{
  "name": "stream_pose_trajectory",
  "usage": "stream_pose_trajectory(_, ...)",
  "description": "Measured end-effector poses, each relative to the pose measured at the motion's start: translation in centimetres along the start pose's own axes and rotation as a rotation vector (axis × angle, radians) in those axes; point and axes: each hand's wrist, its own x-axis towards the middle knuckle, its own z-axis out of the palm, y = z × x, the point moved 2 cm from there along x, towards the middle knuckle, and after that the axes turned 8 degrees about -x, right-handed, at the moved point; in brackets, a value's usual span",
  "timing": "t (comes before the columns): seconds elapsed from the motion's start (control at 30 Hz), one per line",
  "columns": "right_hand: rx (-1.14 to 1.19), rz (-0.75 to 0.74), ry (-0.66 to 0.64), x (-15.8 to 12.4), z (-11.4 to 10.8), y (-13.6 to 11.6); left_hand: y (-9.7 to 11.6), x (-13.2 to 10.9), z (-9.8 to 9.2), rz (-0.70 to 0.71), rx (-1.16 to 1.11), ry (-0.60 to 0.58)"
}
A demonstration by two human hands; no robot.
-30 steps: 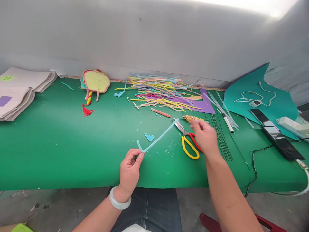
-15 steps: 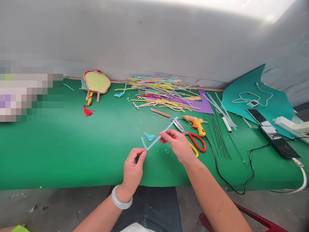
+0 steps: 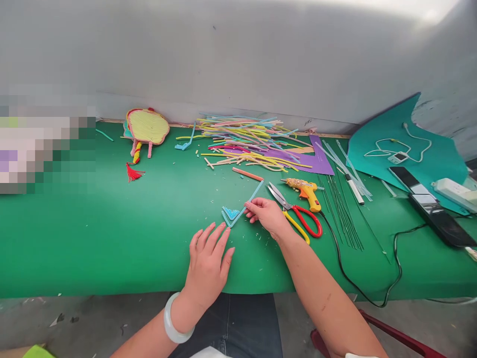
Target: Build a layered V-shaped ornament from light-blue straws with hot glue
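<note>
A bent light-blue strip (image 3: 249, 199) lies on the green table (image 3: 112, 223), its corner wrapped round a small blue V-shaped piece (image 3: 231, 213). My right hand (image 3: 265, 215) pinches the strip near its middle. My left hand (image 3: 208, 258) lies flat on the table just below the corner, fingers stretched out, holding nothing. Scissors with red and yellow handles (image 3: 298, 216) and a yellow glue gun (image 3: 304, 190) sit right of my right hand.
A heap of coloured strips (image 3: 246, 141) lies at the back by the wall, with a yellow woven fan with a red tassel (image 3: 146, 128) to its left. Thin green wires (image 3: 341, 209), a purple sheet (image 3: 316, 161), a teal sheet (image 3: 402, 149), phones and cables are on the right.
My left hand let go of the strip's bent end and flattened on the table. My right hand lowered the strip so its corner rests round the V-shaped piece.
</note>
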Motion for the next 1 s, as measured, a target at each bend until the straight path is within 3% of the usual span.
stream_pose_trajectory(0.13, 0.013, 0.012, 0.010, 0.4, 0.0, 0.2, 0.7, 0.2, 0.4, 0.059, 0.090, -0.100)
stream_pose_trajectory(0.4, -0.015, 0.033, 0.040, 0.5, 0.0, 0.1, 0.8, 0.6, 1.0, 0.055, 0.080, -0.189)
stream_pose_trajectory(1.0, -0.118, 0.030, 0.078, 0.8, 0.0, 0.1, 0.7, 0.9, 1.5, 0.037, 0.124, -0.304)
